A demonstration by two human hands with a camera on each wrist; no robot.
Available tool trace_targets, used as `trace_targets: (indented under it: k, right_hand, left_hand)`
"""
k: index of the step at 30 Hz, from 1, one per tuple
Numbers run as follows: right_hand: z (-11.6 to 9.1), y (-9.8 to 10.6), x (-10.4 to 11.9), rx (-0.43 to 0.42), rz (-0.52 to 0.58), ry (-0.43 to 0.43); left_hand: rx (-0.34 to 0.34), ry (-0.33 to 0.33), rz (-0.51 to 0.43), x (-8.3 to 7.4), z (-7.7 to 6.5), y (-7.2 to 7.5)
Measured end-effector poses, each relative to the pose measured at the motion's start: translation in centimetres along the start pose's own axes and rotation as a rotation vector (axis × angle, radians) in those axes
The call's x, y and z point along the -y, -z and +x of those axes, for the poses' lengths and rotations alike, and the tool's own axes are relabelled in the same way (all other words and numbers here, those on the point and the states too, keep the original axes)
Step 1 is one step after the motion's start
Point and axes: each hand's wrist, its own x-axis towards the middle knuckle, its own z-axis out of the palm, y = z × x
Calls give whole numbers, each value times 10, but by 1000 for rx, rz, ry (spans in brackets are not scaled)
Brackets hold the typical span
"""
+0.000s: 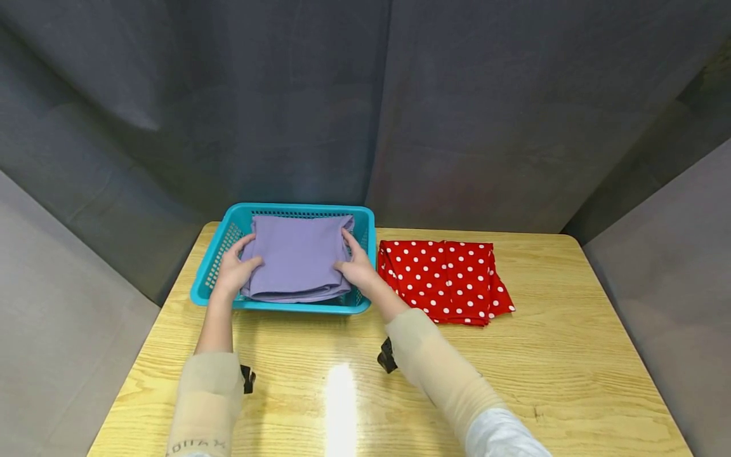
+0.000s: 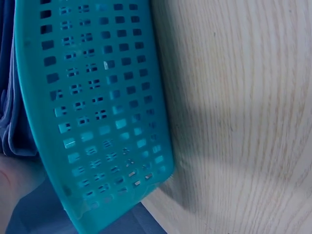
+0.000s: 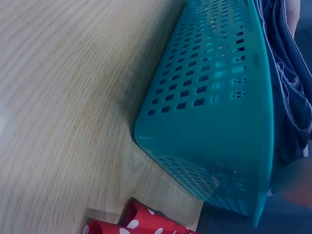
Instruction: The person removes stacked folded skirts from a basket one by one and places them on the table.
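A folded purple cloth (image 1: 299, 254) lies in a turquoise plastic basket (image 1: 370, 235) at the back left of the table. My left hand (image 1: 233, 270) grips the cloth's left side, thumb on top near the front corner. On the opposite side my right hand (image 1: 358, 266) holds the right edge, its thumb also on top. In the left wrist view, the basket's perforated wall (image 2: 105, 97) hides most of that hand. The right wrist view shows the cloth's folded layers (image 3: 295, 92) above the basket rim, with the right hand blurred at the edge.
A folded red cloth with white dots (image 1: 440, 279) lies on the wooden table (image 1: 542, 355), just right of the basket. Behind the table hangs a dark grey curtain (image 1: 274, 108). Small black devices (image 1: 388, 355) sit at both wrists.
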Motion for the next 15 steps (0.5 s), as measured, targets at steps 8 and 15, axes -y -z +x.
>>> trace_targets:
  k: [8,15]
  right_hand:
    - [-9,10,8,12,75,23]
    - [-15,17,11,-11,81,13]
  left_hand:
    - [-24,-17,0,-11,-6,-3]
    - [-48,-43,7,-20,-11,-8]
